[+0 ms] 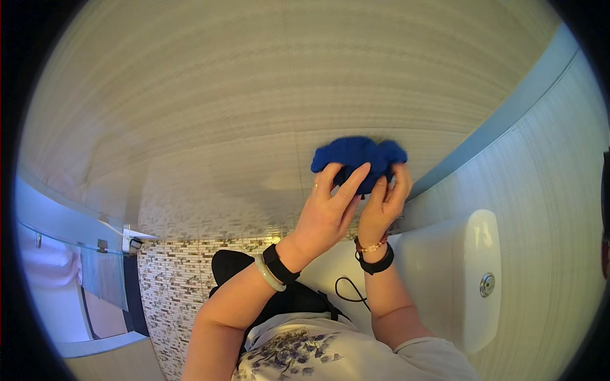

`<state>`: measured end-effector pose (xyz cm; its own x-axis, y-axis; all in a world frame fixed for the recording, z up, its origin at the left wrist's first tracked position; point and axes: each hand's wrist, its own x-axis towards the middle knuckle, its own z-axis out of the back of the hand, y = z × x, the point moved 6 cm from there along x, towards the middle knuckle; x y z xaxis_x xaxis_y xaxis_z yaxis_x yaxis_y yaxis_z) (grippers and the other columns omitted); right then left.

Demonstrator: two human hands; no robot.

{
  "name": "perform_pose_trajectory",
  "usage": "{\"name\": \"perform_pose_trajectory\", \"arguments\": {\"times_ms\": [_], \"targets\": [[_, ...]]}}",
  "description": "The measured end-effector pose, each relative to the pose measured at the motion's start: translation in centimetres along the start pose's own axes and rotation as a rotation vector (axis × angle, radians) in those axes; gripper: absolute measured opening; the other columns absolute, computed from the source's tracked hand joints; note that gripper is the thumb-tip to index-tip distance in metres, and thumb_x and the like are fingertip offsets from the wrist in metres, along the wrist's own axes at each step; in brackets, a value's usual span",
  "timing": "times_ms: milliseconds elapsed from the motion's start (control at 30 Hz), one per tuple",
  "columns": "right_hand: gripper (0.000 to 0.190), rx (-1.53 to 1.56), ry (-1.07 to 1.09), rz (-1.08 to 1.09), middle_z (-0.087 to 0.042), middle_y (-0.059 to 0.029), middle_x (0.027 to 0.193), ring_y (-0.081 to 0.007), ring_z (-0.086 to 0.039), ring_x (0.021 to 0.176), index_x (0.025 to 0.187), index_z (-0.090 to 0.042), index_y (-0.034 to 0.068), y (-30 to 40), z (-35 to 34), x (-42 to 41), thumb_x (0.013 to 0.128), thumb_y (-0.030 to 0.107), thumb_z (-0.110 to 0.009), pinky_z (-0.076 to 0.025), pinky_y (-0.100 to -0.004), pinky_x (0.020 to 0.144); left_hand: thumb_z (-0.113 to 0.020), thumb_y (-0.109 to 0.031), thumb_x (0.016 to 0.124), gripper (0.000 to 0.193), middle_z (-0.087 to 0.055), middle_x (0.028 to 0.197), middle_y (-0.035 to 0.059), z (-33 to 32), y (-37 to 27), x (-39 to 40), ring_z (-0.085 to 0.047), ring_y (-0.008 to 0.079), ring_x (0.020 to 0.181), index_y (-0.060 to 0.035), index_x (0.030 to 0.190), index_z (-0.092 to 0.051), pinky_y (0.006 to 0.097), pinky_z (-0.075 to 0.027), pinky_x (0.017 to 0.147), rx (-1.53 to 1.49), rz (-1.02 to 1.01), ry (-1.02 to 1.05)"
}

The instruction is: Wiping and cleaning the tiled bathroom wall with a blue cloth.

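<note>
A bunched blue cloth (352,152) is held up in front of the tiled wall by both hands. My left hand (329,209) has its fingers spread on the cloth's left and lower part; a ring, a black wristband and a pale bangle are on this hand and wrist. At the cloth's right lower edge, my right hand (385,205) pinches it between thumb and fingers. A beaded bracelet and a black band circle that wrist. Whether the cloth touches the wall cannot be told.
A white toilet with a cistern (483,257) stands at the right, close to my right arm. A dark cord (350,299) loops over its white surface. Mosaic floor tiles (167,285) lie to the left, beside a glass panel (102,271). A pale blue strip (495,119) runs up the wall corner.
</note>
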<state>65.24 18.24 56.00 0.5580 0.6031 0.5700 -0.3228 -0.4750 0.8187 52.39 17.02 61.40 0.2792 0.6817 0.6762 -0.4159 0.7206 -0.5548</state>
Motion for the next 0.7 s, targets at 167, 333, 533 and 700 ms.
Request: {"name": "perform_pose_trajectory", "arguments": {"times_ms": [167, 333, 533, 700], "targets": [[0.054, -0.3, 0.105, 0.303, -0.029, -0.0241, 0.14, -0.0393, -0.031, 0.126, 0.135, -0.033, -0.003, 3.3, -1.4, 1.0, 0.086, 0.011, -0.052, -0.027, -0.0456, 0.103, -0.059, -0.003, 0.081, 0.048, -0.043, 0.115, 0.0198, 0.0, -0.2, 1.1, -0.048, 0.0354, 0.099, -0.0075, 0.128, -0.048, 0.0398, -0.044, 0.082, -0.052, 0.055, -0.008], [0.058, -0.361, 0.058, 0.256, -0.022, -0.0247, 0.143, -0.0409, -0.024, 0.129, 0.139, -0.026, -0.001, -1.3, -1.9, -1.3, 0.09, 0.018, -0.051, -0.022, -0.05, 0.104, -0.057, -0.003, 0.081, 0.045, -0.046, 0.113, 0.0183, -1.9, 1.2, -0.5, -0.05, 0.0363, 0.096, -0.0056, 0.125, -0.049, 0.0408, -0.047, 0.079, 0.093, 0.021, 0.066], [0.066, -0.441, 0.097, 0.089, -0.018, -0.0266, 0.143, -0.042, -0.021, 0.13, 0.14, -0.02, 0.0, -6.8, -1.4, -5.1, 0.088, 0.02, -0.055, -0.022, -0.05, 0.105, -0.056, -0.004, 0.083, 0.045, -0.047, 0.11, 0.019, -5.3, 4.2, -3.9, -0.05, 0.0382, 0.095, -0.0058, 0.127, -0.046, 0.0413, -0.046, 0.08, 0.139, 0.117, 0.3], [0.062, -0.462, 0.164, -0.185, -0.011, -0.0207, 0.147, -0.0352, -0.013, 0.135, 0.142, -0.016, 0.002, -11.7, -0.5, -7.7, 0.094, 0.024, -0.048, -0.021, -0.0444, 0.108, -0.054, -0.009, 0.085, 0.047, -0.046, 0.113, 0.0191, -7.3, 5.8, -5.7, -0.05, 0.0396, 0.097, -0.0079, 0.13, -0.041, 0.0424, -0.046, 0.082, 0.178, 0.156, 0.488]]}}
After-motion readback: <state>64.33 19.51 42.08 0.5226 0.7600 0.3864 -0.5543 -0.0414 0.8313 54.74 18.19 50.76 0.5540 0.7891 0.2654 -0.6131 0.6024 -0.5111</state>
